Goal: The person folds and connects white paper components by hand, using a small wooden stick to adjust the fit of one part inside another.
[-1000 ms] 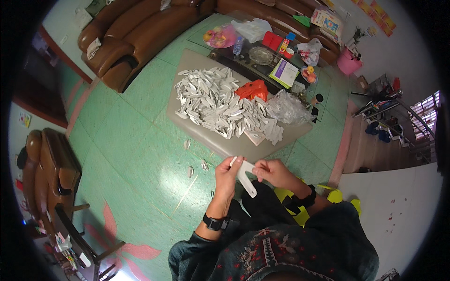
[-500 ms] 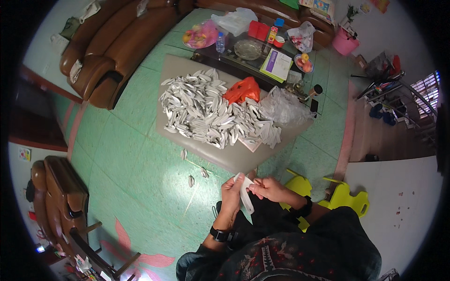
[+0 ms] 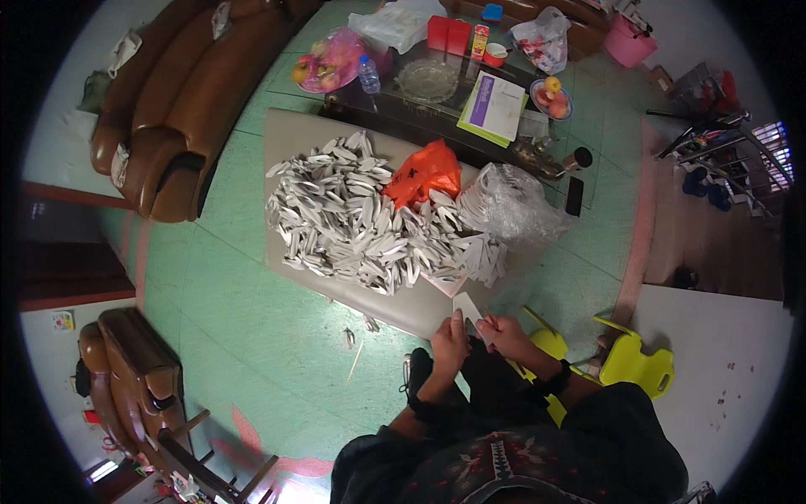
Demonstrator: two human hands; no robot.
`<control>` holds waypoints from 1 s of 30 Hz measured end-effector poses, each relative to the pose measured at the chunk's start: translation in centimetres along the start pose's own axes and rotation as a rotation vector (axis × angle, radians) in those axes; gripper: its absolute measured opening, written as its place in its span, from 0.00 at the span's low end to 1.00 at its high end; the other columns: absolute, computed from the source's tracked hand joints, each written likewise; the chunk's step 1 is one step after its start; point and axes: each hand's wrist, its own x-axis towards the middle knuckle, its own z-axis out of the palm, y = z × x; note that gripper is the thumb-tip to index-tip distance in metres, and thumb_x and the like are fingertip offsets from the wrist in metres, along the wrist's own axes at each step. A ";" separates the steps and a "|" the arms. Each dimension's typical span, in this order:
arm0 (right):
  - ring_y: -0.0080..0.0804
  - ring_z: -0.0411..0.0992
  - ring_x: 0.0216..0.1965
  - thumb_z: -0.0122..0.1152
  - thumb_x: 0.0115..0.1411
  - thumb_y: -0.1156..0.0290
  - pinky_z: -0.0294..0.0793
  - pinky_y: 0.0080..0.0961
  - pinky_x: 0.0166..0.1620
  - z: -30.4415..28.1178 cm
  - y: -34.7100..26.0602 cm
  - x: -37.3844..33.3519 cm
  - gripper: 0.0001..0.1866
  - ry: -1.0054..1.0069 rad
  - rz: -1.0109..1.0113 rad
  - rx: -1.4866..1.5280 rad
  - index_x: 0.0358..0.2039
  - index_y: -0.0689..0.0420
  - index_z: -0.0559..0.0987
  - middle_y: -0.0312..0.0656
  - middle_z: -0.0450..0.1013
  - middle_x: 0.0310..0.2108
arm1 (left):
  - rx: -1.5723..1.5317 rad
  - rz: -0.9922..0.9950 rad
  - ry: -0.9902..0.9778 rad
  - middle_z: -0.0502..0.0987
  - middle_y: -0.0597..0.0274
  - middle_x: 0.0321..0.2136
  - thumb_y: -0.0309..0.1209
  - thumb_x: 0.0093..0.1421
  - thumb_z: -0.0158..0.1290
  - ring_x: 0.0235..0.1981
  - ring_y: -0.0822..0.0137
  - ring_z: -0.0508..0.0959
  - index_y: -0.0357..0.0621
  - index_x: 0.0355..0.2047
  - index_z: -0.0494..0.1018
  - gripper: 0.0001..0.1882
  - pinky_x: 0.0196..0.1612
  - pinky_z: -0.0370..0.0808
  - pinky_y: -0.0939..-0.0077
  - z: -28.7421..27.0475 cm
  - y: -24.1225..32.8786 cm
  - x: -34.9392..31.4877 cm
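In front of my lap, a flat white strip (image 3: 468,309) that looks like folded paper or card is held up between my hands. My left hand (image 3: 450,344) is closed round its lower left part, thumb along the face. With fingers curled, my right hand (image 3: 505,338) grips its right edge; the fingertips are partly hidden. Beyond them, a large heap of pale grey-white folded pieces (image 3: 336,218) covers much of a low beige padded bench (image 3: 344,290). An orange-red plastic bag (image 3: 428,172) and a clear plastic bag (image 3: 516,206) lie against the heap.
Behind stands a dark low table (image 3: 369,105) with a glass dish (image 3: 426,80), booklets (image 3: 495,107), a bottle (image 3: 368,76) and fruit. A few pieces (image 3: 349,338) lie on the green floor. Yellow-green chairs (image 3: 635,361) stand at right; a brown sofa (image 3: 193,92) is far left.
Both hands have moved right and away from my body with the white strip. Its long end, which pointed down toward my lap, now hardly shows; its top end stands above my fingers.
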 end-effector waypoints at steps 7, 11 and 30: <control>0.20 0.64 0.14 0.49 0.60 0.62 0.64 0.19 0.21 -1.9 3.0 4.2 0.16 0.006 -0.004 0.055 0.23 0.61 0.73 0.35 0.68 0.16 | 0.401 0.189 0.066 0.71 0.61 0.16 0.43 0.63 0.40 0.18 0.69 0.72 0.36 0.26 0.71 0.22 0.21 0.66 0.75 1.2 -3.2 5.6; 0.21 0.66 0.16 0.49 0.60 0.61 0.65 0.20 0.23 -3.3 6.2 8.7 0.15 0.006 -0.084 0.120 0.27 0.61 0.72 0.36 0.70 0.20 | -0.003 0.009 0.024 0.74 0.56 0.20 0.41 0.61 0.44 0.17 0.67 0.70 0.38 0.32 0.74 0.17 0.22 0.66 0.72 -0.3 -7.2 12.7; 0.32 0.73 0.24 0.45 0.61 0.59 0.70 0.31 0.31 -8.2 12.1 6.4 0.18 0.199 -0.005 -0.275 0.28 0.62 0.72 0.42 0.73 0.21 | 0.894 0.220 0.457 0.75 0.54 0.26 0.36 0.53 0.48 0.31 0.55 0.75 0.38 0.26 0.75 0.13 0.36 0.71 0.67 -11.6 -2.7 25.2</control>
